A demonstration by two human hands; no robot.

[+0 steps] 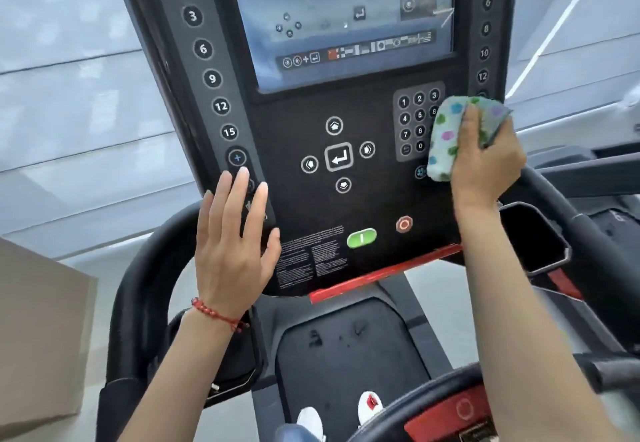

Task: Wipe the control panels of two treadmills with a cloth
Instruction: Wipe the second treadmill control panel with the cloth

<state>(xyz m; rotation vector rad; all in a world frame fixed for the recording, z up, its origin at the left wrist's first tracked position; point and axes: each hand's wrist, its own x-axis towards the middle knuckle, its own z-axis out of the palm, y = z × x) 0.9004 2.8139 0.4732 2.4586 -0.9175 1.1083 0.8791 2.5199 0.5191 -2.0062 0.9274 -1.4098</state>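
A black treadmill control panel fills the view, with a lit screen above, arrow keys in the middle and a number keypad at the right. My right hand presses a folded pale cloth with coloured dots against the panel over the keypad's right side. My left hand lies flat with spread fingers on the panel's lower left edge, over the plus button column; it holds nothing.
A green start button and a red stop button sit low on the panel. Black handlebars curve around both sides. A cup holder is at the right. A brown box stands at the left.
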